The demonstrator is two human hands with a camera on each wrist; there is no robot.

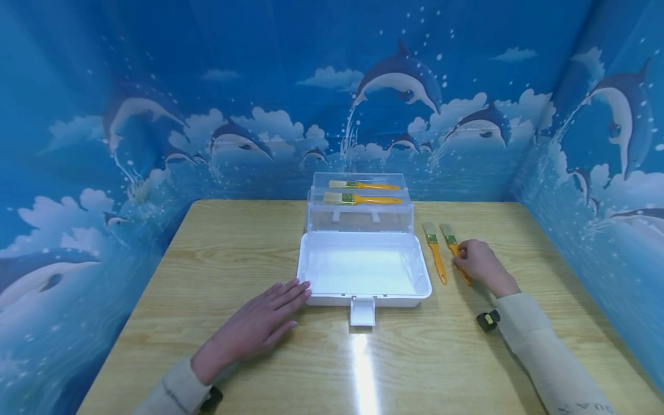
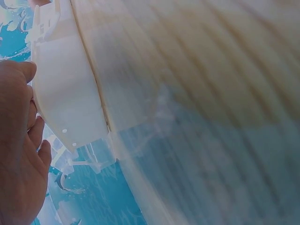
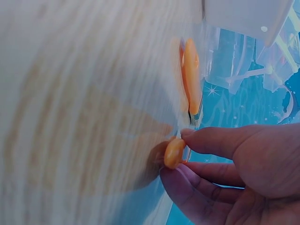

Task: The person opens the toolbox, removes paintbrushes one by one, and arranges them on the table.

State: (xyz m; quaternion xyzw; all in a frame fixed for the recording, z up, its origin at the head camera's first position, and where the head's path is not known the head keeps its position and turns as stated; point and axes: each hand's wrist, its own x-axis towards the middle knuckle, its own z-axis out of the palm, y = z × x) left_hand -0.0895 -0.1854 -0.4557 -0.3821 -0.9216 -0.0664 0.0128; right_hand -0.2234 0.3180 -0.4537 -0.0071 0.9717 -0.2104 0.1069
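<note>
Sleeves (image 1: 552, 360) and rear brushes (image 1: 373, 200) reach head view alone.

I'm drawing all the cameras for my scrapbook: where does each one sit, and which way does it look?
Head: on the person's head, looking forward and down at the white box and table; the sleeves, left grip and right grip show.
Left wrist: on that wrist, looking low along the table, past the left grip, toward the box; that grip shows.
Right wrist: on that wrist, looking past the right grip, which shows, toward the paintbrush it pinches.
Shared: head and right wrist both show the right grip and that paintbrush.
</note>
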